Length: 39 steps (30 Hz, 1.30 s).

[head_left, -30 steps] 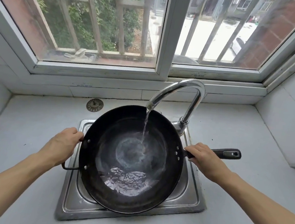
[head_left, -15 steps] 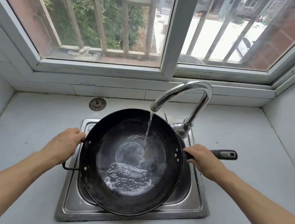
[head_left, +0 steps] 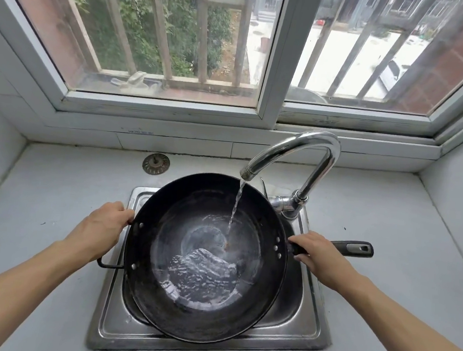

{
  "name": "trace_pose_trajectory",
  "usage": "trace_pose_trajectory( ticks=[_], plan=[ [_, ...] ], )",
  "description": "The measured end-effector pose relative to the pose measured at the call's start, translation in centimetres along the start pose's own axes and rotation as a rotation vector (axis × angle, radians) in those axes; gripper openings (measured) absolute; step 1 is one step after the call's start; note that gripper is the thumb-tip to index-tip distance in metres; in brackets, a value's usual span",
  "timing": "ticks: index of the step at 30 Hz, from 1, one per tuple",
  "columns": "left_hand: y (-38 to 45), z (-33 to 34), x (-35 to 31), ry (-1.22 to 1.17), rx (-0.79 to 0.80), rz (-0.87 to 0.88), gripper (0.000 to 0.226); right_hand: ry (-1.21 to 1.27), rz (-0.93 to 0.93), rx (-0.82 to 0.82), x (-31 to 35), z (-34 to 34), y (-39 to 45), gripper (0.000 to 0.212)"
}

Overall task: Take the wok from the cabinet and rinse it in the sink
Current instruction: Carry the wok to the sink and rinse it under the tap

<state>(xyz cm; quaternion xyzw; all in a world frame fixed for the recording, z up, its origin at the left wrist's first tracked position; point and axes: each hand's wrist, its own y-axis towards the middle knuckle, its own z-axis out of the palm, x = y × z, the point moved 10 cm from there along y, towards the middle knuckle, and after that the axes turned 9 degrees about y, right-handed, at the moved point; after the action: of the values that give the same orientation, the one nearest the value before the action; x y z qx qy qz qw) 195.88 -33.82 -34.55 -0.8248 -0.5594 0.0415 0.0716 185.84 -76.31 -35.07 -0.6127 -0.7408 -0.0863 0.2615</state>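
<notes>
Black steel in both fists: my left hand grips the loop handle, my right hand the long handle of the wok, held over the sink. Tap water pools inside, so fetching is done; swirling and emptying look left.

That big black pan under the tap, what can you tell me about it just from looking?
The wok is round, deep and black, seemingly dark metal, with pale rivets inside both sides. It is held over the steel sink, tilted toward the person. The left hand grips its thin loop handle, the right hand its long black handle. Water from the faucet strikes its inside and pools rippling on the near side.
</notes>
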Motion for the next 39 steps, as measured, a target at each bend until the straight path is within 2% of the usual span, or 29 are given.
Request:
trace_pose_trajectory(
  ticks=[4,10,17,22,33,36,39],
  plan=[
    [0.2,0.5,1.1,-0.031,0.041,-0.040,0.014,-0.013,-0.024,0.016,0.8,-0.1,0.3,0.020],
    [-0.3,-0.3,1.9,-0.011,-0.014,-0.027,0.012,-0.005,-0.064,0.027,2.0,0.5,0.7,0.016],
    [-0.6,-1.1,1.8,-0.031,-0.092,-0.020,0.012,0.009,-0.013,0.052,1.8,0.6,0.9,0.016],
    [-1.1,-2.5,1.5,-0.085,-0.161,-0.023,0.009,0.052,0.042,0.055,0.9,1.0,1.1,0.026],
    [-1.7,-4.5,0.4,-0.096,-0.228,-0.028,0.009,0.071,0.100,0.025,0.1,2.1,0.9,0.030],
    [-1.9,-4.7,0.1,-0.069,-0.245,-0.026,0.008,0.062,0.106,-0.017,0.3,1.5,0.9,0.030],
    [-2.0,-4.9,-0.3,-0.017,-0.263,-0.005,0.016,0.081,0.096,-0.139,1.0,-0.3,1.5,0.030]
  ],
)
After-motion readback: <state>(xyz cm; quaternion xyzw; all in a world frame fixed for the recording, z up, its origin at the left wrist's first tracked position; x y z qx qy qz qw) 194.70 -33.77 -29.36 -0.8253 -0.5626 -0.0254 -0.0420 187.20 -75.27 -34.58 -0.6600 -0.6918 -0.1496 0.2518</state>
